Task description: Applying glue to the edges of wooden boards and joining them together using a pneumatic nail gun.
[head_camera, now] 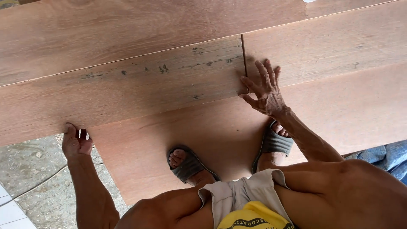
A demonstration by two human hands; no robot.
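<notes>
Two bare hands work on brown plywood sheets laid flat on the floor, seen from above by the person squatting over them. The left hand [76, 142] grips the near edge of a long plywood strip [127, 91] at its lower left, thumb on the top face and fingers curled shut under the edge. A small dark object [82, 133] shows at that hand, right at the edge; what it is cannot be told. The right hand [266, 89] lies palm down with its fingers [263, 72] spread apart, pressing at the strip's right end, where a narrow straight gap [243, 55] separates the strip from a second board [330, 46] further right. The thumb and forefinger touch the strip's end corner.

The strip lies on top of a larger plywood sheet [203, 131], whose lighter, smoother face runs under the person's feet. Both feet wear grey sandals [188, 165] and stand on that larger sheet, between the two arms. Another wide board [127, 29] lies beyond the strip, along the top of the view. Dark smudges mark the strip's upper edge. Bare concrete floor [38, 169] with a thin cable [42, 180] shows at lower left, and blue denim cloth [388, 159] at the right edge.
</notes>
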